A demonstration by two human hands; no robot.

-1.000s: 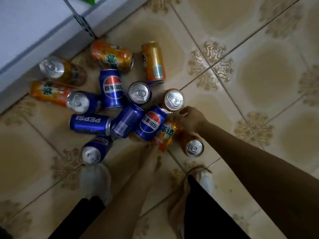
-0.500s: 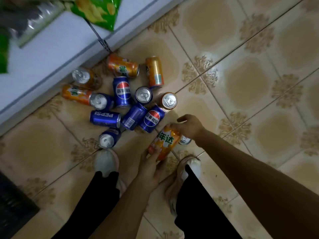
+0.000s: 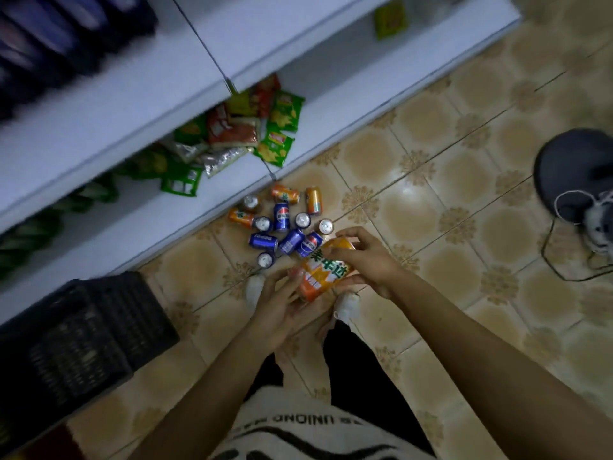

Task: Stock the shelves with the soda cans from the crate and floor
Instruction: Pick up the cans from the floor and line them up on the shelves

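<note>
An orange soda can (image 3: 323, 270) is held well above the floor between both hands. My left hand (image 3: 282, 307) cups its lower end from below. My right hand (image 3: 365, 257) grips its upper end, fingers curled over the top. Beyond the hands, a heap of several blue and orange cans (image 3: 285, 220) lies on the tiled floor by the foot of the white shelves (image 3: 331, 78). The dark crate (image 3: 76, 340) stands at the left, its inside too dark to read.
Snack bags (image 3: 238, 134) fill the low shelf behind the cans. A dark round stool or fan base with a cord (image 3: 577, 174) sits at the right. My two white shoes (image 3: 346, 305) stand just below the held can.
I have stood up, so the view has pulled away from the floor. The orange can rose from the heap with both hands around it. Shelves and crate came into view.
</note>
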